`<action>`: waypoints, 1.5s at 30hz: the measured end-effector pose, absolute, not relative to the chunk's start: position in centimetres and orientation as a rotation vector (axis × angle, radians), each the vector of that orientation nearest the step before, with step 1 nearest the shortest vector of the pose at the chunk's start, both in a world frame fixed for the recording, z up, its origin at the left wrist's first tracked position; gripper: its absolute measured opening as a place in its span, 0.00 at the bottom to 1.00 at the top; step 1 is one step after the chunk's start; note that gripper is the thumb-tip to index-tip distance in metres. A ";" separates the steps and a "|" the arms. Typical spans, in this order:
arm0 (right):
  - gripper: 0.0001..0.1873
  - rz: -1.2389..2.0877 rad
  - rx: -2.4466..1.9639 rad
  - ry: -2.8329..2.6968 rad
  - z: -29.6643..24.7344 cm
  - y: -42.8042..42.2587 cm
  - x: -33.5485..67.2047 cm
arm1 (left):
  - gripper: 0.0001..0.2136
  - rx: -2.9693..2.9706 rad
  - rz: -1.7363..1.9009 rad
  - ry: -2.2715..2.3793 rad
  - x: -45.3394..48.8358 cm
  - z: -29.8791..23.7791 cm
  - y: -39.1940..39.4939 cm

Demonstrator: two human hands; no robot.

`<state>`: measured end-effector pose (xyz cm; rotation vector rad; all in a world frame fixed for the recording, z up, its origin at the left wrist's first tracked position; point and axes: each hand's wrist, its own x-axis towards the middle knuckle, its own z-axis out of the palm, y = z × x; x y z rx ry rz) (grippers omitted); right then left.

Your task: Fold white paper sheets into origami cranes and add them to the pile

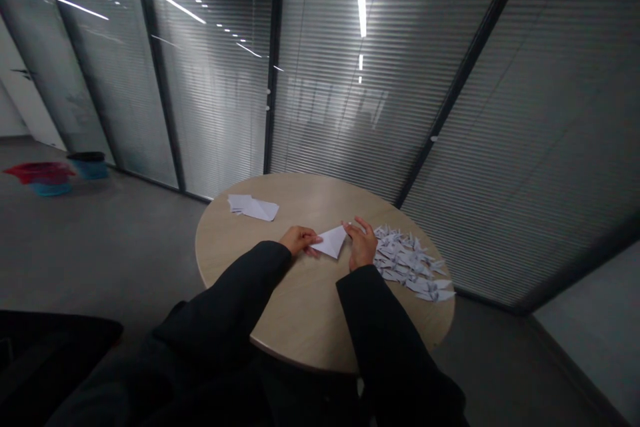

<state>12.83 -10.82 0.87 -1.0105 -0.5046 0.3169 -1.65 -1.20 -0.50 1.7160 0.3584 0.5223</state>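
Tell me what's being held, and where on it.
A folded white paper triangle: the left hand holds its left corner, the right hand its right corner.

One white paper triangle, folded, lying flat. Located near the centre of the round wooden table, one corner pointing toward the near edge.

No legible text or labels

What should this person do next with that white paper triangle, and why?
Probably press along its fold to sharpen the crease. The paper triangle lies on the round table with the left hand and right hand at its corners, and the folded paper cranes nearby suggest that sharp folds matter.
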 end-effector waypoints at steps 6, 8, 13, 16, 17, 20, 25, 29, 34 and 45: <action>0.27 0.283 -0.999 -0.539 0.9 -11.0 12.8 | 0.24 1.689 0.488 0.336 -1.6 -0.6 -1.1; 0.27 0.290 -1.001 -0.539 0.7 -10.9 13.0 | 0.24 1.679 0.480 0.338 -1.5 -0.8 -0.9; 0.24 0.379 -1.057 -0.565 0.1 -10.5 13.3 | 0.23 1.644 0.541 0.353 -1.5 -1.1 -0.6; 0.19 0.503 -1.133 -0.633 -0.3 -10.3 13.2 | 0.23 1.620 0.605 0.384 -1.4 -1.1 -0.4; 0.18 0.547 -1.151 -0.656 -0.4 -10.2 13.1 | 0.22 1.618 0.625 0.398 -1.3 -1.2 -0.2; 0.17 0.633 -1.191 -0.702 -0.6 -10.1 12.9 | 0.21 1.667 0.696 0.449 -1.3 -1.4 0.2; 0.18 0.624 -1.257 -0.698 -0.7 -10.1 13.0 | 0.18 1.931 0.893 0.464 -1.7 -1.7 0.5; 0.17 0.607 -1.237 -0.701 -0.7 -10.1 13.0 | 0.23 2.107 0.939 0.338 -1.8 -1.6 0.3; 0.17 0.600 -1.238 -0.698 -0.7 -10.1 12.9 | 0.33 2.328 0.866 0.247 -1.5 -1.6 0.2; 0.17 0.611 -1.243 -0.738 -0.6 -10.3 12.7 | 0.37 2.301 0.731 0.274 -1.5 -1.3 -0.2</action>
